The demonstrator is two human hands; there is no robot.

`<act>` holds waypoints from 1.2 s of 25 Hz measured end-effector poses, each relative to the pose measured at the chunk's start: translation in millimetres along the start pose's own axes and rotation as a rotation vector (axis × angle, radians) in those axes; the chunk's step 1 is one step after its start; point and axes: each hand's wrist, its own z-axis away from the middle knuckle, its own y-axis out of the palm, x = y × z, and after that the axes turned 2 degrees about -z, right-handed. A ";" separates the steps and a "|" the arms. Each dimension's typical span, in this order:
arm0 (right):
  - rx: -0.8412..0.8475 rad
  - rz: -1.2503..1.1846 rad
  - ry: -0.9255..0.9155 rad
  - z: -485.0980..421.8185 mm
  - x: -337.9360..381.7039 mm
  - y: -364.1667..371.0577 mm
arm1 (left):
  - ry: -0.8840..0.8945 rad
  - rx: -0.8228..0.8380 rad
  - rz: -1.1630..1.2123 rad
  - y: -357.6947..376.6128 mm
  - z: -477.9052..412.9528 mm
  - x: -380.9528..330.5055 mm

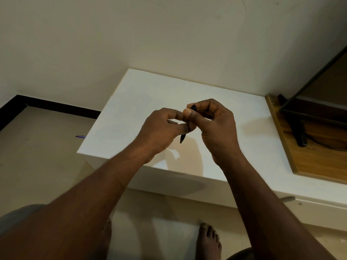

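the white desk (150, 91) lies under your arms, with a wooden board (309, 162) at its right end carrying a dark screen stand (299, 132). above the desk's middle your left grip (161, 128) and right grip (216, 122) meet on a black pen (182, 138). the right grip curls round the upper barrel, its top end poking out above the fingers. the left grip pinches the barrel lower down, the pointed tip hanging below. a small purple pen (80, 136) lies on the floor (47, 156), left of the desk
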 end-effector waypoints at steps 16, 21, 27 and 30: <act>0.034 -0.012 0.082 -6.6 2.6 -11.6 | 0.052 -0.046 0.003 -2.0 -2.7 4.2; -0.131 0.115 0.076 -19.0 3.2 -37.3 | 0.027 -0.065 0.041 -2.7 -2.9 4.3; -0.133 0.682 0.146 -25.8 -25.6 -71.6 | 0.020 -0.064 0.035 -1.5 -2.2 3.9; -0.125 0.832 0.222 -26.3 -39.9 -74.8 | 0.030 -0.069 0.026 -1.4 -1.9 3.9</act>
